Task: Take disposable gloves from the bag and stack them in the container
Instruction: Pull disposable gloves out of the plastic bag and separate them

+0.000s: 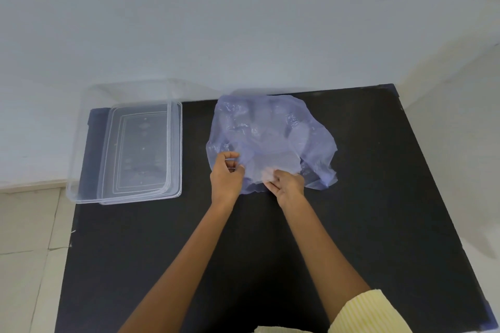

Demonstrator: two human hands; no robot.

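— What are the left fingers doing?

— They are curled. Thumb and forefinger pinch the thin film of the bag at its near left edge, and the left hand sits right at that edge.

— And the right fingers?

— They grip the same bag at its near edge, just to the right of the left ones. Some fingertips are tucked under the film and show through it, blurred. The right hand lies close beside the left but apart from it.

— Where is the bag itself?

— It spreads away from both sets of fingers, beyond them and off to the right. It is bluish, see-through and crumpled, and lies flat on the black bench.

— Anything inside it?

— A pale flat patch shows through the film just beyond the fingers. Whether that is the gloves I cannot tell.

— The container?

— The clear container stands well to the left of the left fingers, at the bench's far left corner. A clear lid overlaps it, but I cannot tell whether it lies under or inside it.

— Further out?

— A pale yellow ribbed sleeve covers the right arm, back from the fingers.
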